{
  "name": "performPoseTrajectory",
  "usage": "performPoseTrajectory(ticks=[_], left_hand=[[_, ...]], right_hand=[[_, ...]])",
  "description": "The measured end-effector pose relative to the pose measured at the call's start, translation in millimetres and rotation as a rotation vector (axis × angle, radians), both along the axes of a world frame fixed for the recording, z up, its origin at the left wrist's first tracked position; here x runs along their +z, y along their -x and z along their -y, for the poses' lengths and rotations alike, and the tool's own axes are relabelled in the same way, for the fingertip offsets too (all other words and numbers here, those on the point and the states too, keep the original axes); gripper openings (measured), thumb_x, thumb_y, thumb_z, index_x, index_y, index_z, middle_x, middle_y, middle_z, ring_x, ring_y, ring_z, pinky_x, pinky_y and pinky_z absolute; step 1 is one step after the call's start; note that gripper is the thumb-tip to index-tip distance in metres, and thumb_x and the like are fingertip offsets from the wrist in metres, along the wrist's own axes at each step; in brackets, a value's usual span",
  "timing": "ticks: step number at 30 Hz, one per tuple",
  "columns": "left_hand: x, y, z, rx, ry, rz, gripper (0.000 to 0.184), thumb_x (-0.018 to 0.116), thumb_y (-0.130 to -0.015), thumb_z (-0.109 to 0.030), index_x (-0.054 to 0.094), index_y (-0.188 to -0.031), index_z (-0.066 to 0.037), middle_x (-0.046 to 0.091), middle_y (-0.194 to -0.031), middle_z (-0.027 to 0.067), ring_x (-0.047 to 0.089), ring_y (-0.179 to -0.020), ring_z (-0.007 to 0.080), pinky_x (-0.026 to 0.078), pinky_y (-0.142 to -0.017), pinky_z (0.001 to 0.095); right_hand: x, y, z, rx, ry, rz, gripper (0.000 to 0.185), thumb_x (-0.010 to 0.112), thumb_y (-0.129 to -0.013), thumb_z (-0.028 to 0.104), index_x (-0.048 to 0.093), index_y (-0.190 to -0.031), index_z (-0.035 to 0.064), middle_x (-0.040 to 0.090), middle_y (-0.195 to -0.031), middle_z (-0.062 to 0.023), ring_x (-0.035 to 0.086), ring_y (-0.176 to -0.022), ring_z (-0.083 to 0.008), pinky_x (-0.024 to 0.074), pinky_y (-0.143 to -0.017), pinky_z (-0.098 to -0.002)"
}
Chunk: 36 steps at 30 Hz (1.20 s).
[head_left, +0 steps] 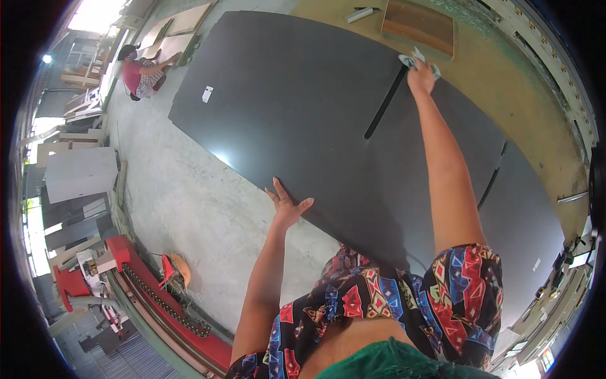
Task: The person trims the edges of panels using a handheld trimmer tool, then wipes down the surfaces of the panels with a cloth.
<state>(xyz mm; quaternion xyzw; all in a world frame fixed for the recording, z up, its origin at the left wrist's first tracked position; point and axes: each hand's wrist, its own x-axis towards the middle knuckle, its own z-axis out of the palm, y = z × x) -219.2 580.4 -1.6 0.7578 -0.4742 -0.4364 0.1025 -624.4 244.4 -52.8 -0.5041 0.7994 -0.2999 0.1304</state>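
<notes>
A large dark grey panel (284,95) lies in front of me, with a small white label (207,94) near its far left end and a black slot (385,104) across part of its width. At the panel's near edge rests my left hand (286,205), fingers spread, holding nothing. My right hand (421,77) reaches to the far edge, beside the upper end of the slot, with its fingers closed on a pale crumpled cloth (410,61).
Beyond the panel is a tan surface (511,107) bearing a brown board (418,26). Another person (140,76) crouches at upper left by some boards. Red machinery (170,309) stands at lower left, near an orange object (181,270) on the floor.
</notes>
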Motion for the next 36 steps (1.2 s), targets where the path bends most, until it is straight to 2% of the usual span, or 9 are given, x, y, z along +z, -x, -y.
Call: performPoseTrajectory(ticks=[5,11,14,19,24,26,32,35,36], left_hand=[[-0.4,0.3,-1.3,-0.004,0.003,0.005,0.137,0.075,-0.067,-0.059,-0.026,-0.141,-0.004,-0.021,-0.150,0.0234,-0.035,-0.130,0.0443,-0.002,-0.111,0.0524],[-4.7,-6.2,1.0,-0.025,-0.008,0.008,0.139,0.074,-0.066,-0.062,-0.027,-0.140,-0.004,-0.023,-0.150,0.0225,-0.037,-0.129,0.0441,-0.004,-0.111,0.0531],[-4.3,-9.3,3.9,-0.026,-0.006,0.022,0.131,0.072,-0.071,-0.059,-0.024,-0.142,-0.006,-0.020,-0.149,0.0282,-0.031,-0.131,0.0470,0.001,-0.112,0.0517],[-60.6,-40.6,4.5,-0.112,0.160,0.105,0.105,0.057,-0.088,-0.048,-0.020,-0.143,-0.002,-0.013,-0.153,0.0229,-0.031,-0.132,0.0474,-0.008,-0.110,0.0524],[-43.7,-30.1,10.8,-0.033,0.086,0.033,0.103,0.054,-0.089,-0.050,-0.019,-0.143,-0.004,-0.012,-0.153,0.0213,-0.032,-0.131,0.0461,-0.009,-0.109,0.0531],[-45.8,-30.2,11.8,-0.044,0.104,0.030,0.103,0.054,-0.088,-0.051,-0.019,-0.144,-0.005,-0.012,-0.153,0.0205,-0.033,-0.131,0.0458,-0.009,-0.109,0.0533],[-37.1,-14.0,22.8,0.033,0.073,-0.071,0.108,0.055,-0.085,-0.058,-0.020,-0.144,-0.007,-0.019,-0.153,0.0175,-0.036,-0.129,0.0458,-0.007,-0.109,0.0542],[-39.4,-18.5,22.5,-0.003,0.081,-0.060,0.110,0.055,-0.084,-0.061,-0.021,-0.144,-0.008,-0.024,-0.152,0.0163,-0.037,-0.128,0.0455,-0.007,-0.109,0.0553],[-41.4,-21.2,22.3,-0.009,0.070,-0.054,0.112,0.055,-0.081,-0.065,-0.021,-0.144,-0.013,-0.032,-0.145,0.0230,-0.037,-0.129,0.0453,0.001,-0.109,0.0556]], right_hand=[[-0.5,-79.6,-37.2,0.256,0.157,-0.286,0.031,0.050,-0.088,0.017,0.061,-0.116,0.0206,0.048,-0.135,-0.0104,0.038,-0.131,-0.0264,0.0227,-0.110,-0.0498],[33.0,-142.0,-166.8,0.745,0.190,-0.232,0.038,0.045,-0.087,0.014,0.056,-0.124,0.0138,0.043,-0.140,-0.0107,0.032,-0.135,-0.0276,0.0172,-0.112,-0.0515],[39.7,-172.4,-240.4,0.989,0.166,-0.149,0.040,0.047,-0.085,0.013,0.055,-0.124,0.0126,0.043,-0.140,-0.0099,0.033,-0.135,-0.0267,0.0177,-0.112,-0.0513],[35.5,-206.0,-348.2,1.169,0.171,0.031,0.039,0.053,-0.079,0.010,0.060,-0.117,0.0151,0.048,-0.136,-0.0083,0.036,-0.134,-0.0228,0.0204,-0.111,-0.0507],[28.4,-198.2,-363.8,1.343,0.130,0.095,0.032,0.056,-0.078,0.012,0.064,-0.108,0.0169,0.050,-0.135,-0.0064,0.037,-0.134,-0.0211,0.0211,-0.111,-0.0504],[41.1,-183.6,-337.4,1.420,0.088,-0.050,0.033,0.054,-0.081,0.017,0.062,-0.114,0.0168,0.046,-0.139,-0.0060,0.034,-0.136,-0.0214,0.0195,-0.112,-0.0501],[30.7,-137.4,-229.4,0.752,-0.010,-0.304,0.044,0.049,-0.092,0.027,0.047,-0.134,0.0197,0.034,-0.147,-0.0048,0.025,-0.139,-0.0223,0.0184,-0.113,-0.0510],[37.6,-124.7,-223.2,0.626,-0.073,-0.279,0.044,0.046,-0.094,0.028,0.043,-0.137,0.0212,0.028,-0.150,-0.0051,0.022,-0.140,-0.0226,0.0174,-0.113,-0.0496],[40.0,-123.8,-230.4,0.611,-0.072,-0.286,0.044,0.046,-0.094,0.028,0.043,-0.137,0.0212,0.028,-0.150,-0.0051,0.022,-0.140,-0.0226,0.0174,-0.113,-0.0496]])
